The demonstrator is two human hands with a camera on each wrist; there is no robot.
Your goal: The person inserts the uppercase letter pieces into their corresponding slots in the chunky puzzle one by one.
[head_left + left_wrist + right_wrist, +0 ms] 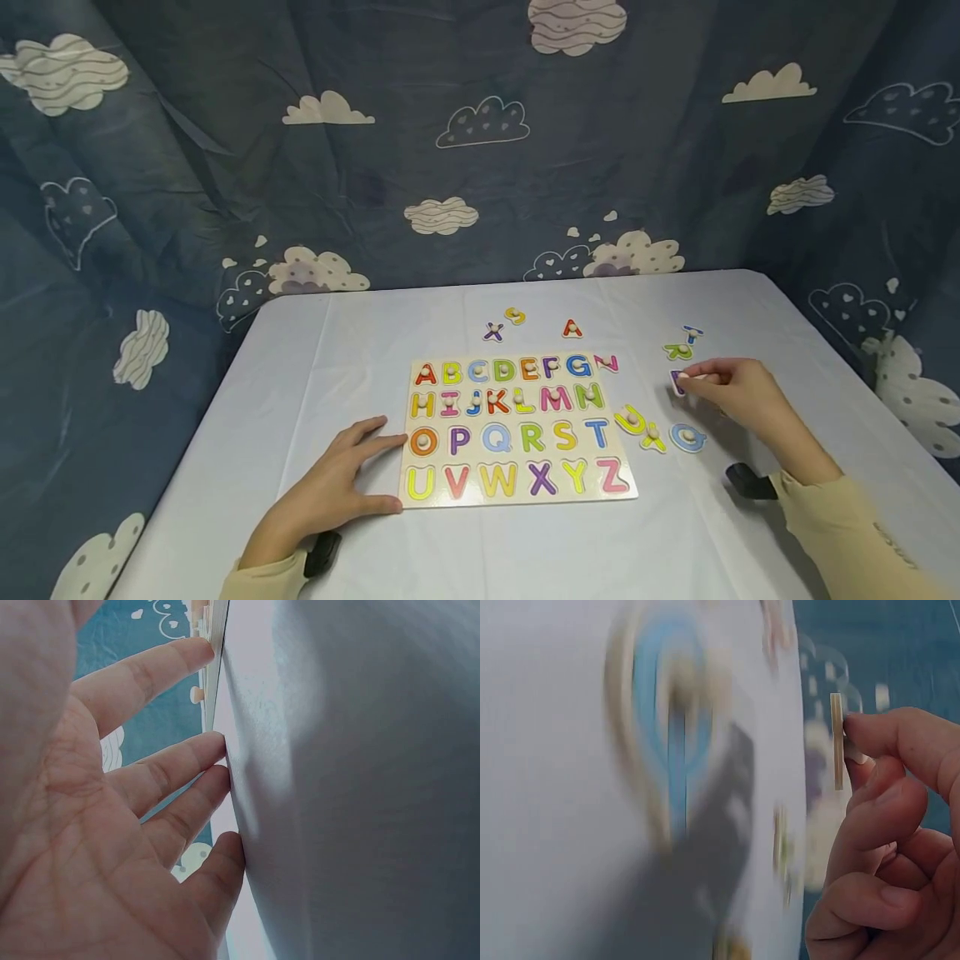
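A wooden alphabet puzzle board (517, 505) lies flat on the white table. Along its left edge rests my left hand (333, 479), fingers spread; the left wrist view shows fingertips (201, 651) at the board's side. Off to the board's right, my right hand (738, 400) pinches a purple letter piece (677, 383) by its knob, thumb against forefinger. In the right wrist view the letter piece (837, 742) appears edge-on, held above the table; its letter is mostly hidden. Knobbed letters fill the upper two rows and the O (423, 442).
Near the right hand lie a green R (678, 352), blue T (692, 334), blue Q (687, 437), yellow Y (652, 437) and yellow U (630, 420). A pink Z (606, 363) lies by the board's corner. Behind are a yellow S (515, 316), purple X (493, 332) and red V (572, 328).
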